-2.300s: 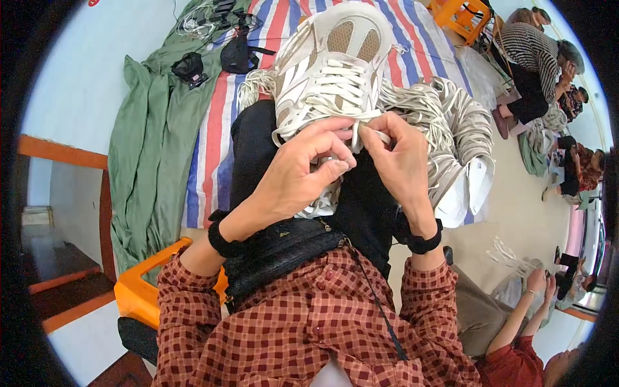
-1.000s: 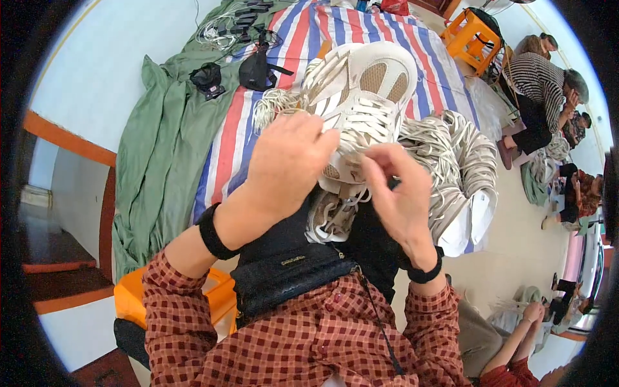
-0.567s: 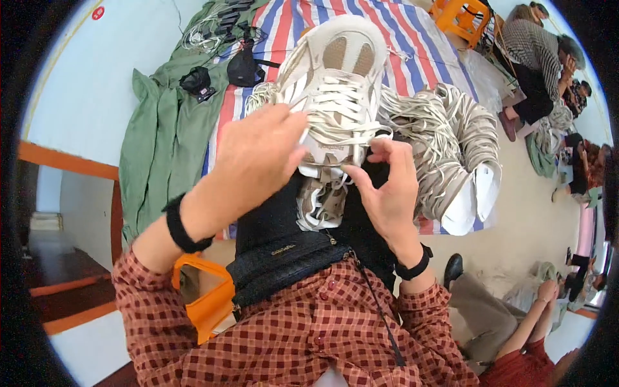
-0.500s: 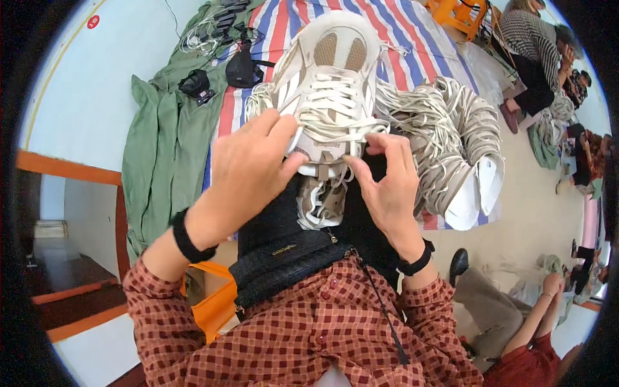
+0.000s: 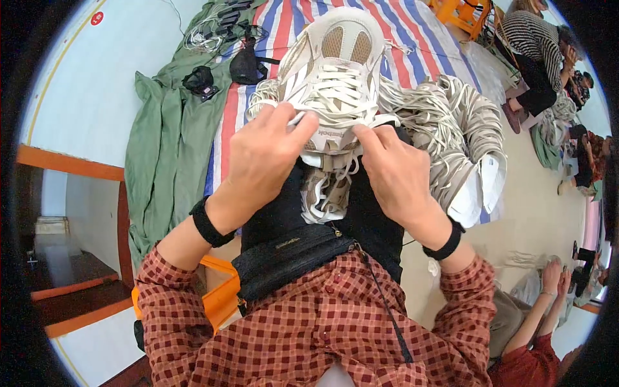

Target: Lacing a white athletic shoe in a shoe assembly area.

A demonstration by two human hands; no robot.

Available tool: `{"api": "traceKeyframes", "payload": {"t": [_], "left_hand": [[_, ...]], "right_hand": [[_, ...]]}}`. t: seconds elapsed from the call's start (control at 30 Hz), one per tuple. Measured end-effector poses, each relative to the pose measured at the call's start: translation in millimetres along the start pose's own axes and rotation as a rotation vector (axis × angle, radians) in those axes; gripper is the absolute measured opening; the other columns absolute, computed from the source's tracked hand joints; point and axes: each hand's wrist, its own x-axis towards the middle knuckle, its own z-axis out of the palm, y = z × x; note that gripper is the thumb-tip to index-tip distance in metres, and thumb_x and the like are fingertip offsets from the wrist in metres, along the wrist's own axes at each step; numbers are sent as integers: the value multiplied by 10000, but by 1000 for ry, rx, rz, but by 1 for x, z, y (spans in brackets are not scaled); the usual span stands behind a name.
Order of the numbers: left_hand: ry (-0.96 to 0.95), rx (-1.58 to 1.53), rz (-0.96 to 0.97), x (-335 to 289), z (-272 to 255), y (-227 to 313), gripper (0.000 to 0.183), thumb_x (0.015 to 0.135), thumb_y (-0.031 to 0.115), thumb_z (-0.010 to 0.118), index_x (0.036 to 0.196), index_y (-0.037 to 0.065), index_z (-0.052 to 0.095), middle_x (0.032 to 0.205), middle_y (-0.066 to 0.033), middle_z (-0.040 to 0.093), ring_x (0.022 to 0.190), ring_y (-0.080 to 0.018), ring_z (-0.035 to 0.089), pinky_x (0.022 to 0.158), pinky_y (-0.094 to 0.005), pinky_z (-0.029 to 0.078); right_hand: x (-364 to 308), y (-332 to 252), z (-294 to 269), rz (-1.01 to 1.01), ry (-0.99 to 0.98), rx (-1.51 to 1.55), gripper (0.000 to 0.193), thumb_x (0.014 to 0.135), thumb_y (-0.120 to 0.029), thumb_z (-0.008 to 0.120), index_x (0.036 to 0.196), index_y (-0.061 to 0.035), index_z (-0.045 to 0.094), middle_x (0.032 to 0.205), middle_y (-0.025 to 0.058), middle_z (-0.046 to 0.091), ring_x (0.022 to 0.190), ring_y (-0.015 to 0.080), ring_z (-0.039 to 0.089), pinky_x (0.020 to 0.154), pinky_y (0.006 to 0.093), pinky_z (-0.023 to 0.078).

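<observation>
A white and beige sneaker lies in front of me, toe pointing away, with cream laces criss-crossed over its tongue. My left hand is closed at the left side of the ankle opening, pinching a lace. On the other side my right hand is also closed, thumb and fingers together on a lace by the collar. The exact grip of both hands is partly hidden behind the fingers. Beneath the heel, another beige and white shoe rests between my dark-trousered legs.
Rows of stacked laced shoe uppers stand at the right on a striped sheet. Green cloth hangs at the left, with a black pouch beside it. An orange stool is near my left hip. Other people sit at the right.
My right hand has closed and turned knuckles-up, shifting slightly right with its elbow outward. The left hand has moved a little right and up. The laces lie drawn outward toward both hands.
</observation>
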Motion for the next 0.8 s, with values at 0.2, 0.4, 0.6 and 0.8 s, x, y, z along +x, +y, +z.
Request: {"api": "traceKeyframes", "payload": {"t": [0.2,0.4,0.6,0.8], "left_hand": [[-134,203,98,12,-6,1,176,711,118,595,884,89,580,877,-56,544,807,-208,558,640,-328,430],[-68,-112,206,-11,-9,-4,144,719,107,575,858,71,563,889,-80,537,827,-237,537,678,-349,406],[-392,-566,218,-65,-30,39,202,704,85,618,894,85,551,804,-66,494,740,-234,516,636,-348,404],[43,-195,-83,-4,-10,17,272,706,92,664,972,86,604,813,-52,500,781,-239,535,660,-355,411]], "right_hand": [[26,-1,-7,-214,44,-216,117,710,-110,620,806,-79,561,851,74,531,784,201,606,588,330,491],[15,4,2,-552,115,16,117,719,-177,586,779,-86,542,809,64,480,770,222,528,629,320,434],[-60,-28,28,-383,-594,438,93,701,-106,611,757,-63,550,832,93,537,816,288,591,647,390,484],[-26,-16,33,415,-235,1196,286,902,-128,560,1146,16,596,749,99,637,594,141,580,573,267,474]]}}
